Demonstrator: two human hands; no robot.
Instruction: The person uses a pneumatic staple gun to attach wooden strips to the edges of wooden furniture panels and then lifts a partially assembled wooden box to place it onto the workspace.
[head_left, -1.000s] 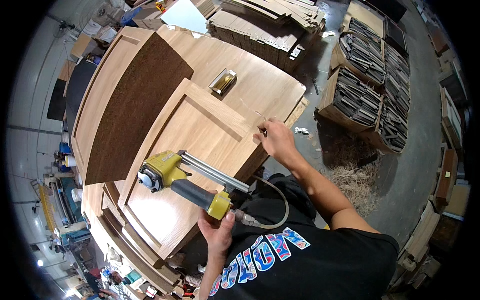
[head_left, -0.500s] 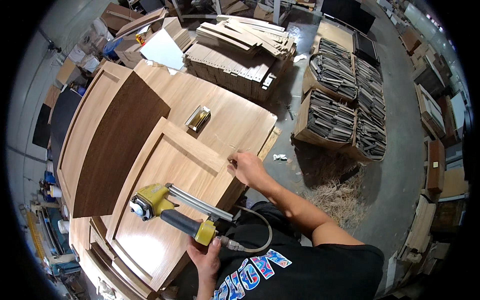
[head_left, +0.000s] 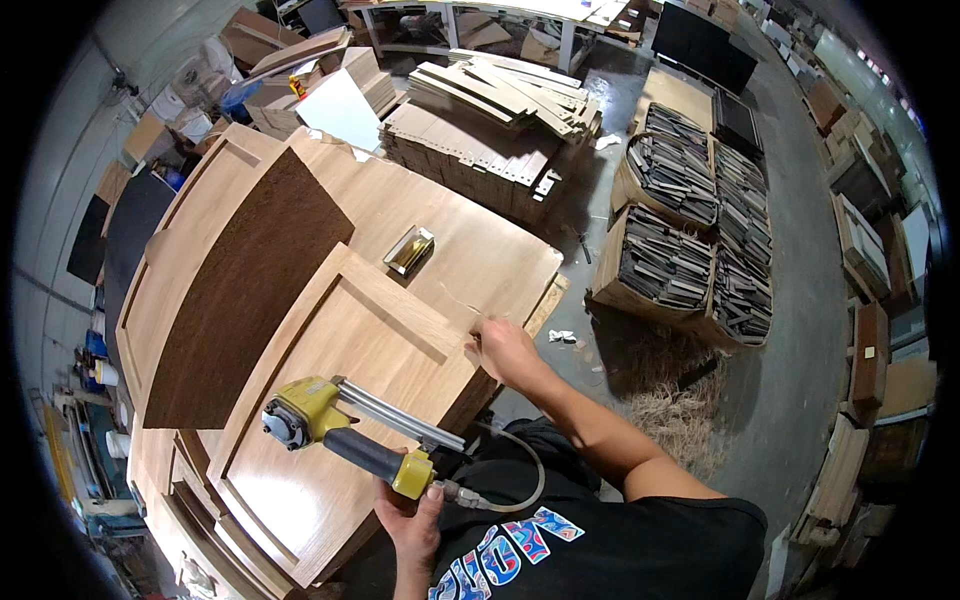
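Note:
My left hand [head_left: 410, 515] grips the dark handle of a yellow pneumatic nail gun [head_left: 345, 437], held over a light wooden door panel [head_left: 350, 370] with a raised frame; an air hose [head_left: 520, 480] loops from the gun's base. My right hand [head_left: 505, 348] rests on the panel's far right corner, fingers pinched on its edge. The panel lies on a larger wooden workbench top [head_left: 470, 265].
A small brass-coloured metal box [head_left: 409, 250] sits on the bench beyond the panel. A dark brown board [head_left: 245, 290] lies at left. Stacks of cut wooden slats [head_left: 490, 130] and bins of dark strips [head_left: 680, 230] stand behind; shavings cover the floor at right.
The view has shifted so the bench sits lower and nearer the middle. The nail gun stays over the panel in my left hand. My right hand stays at the panel's corner.

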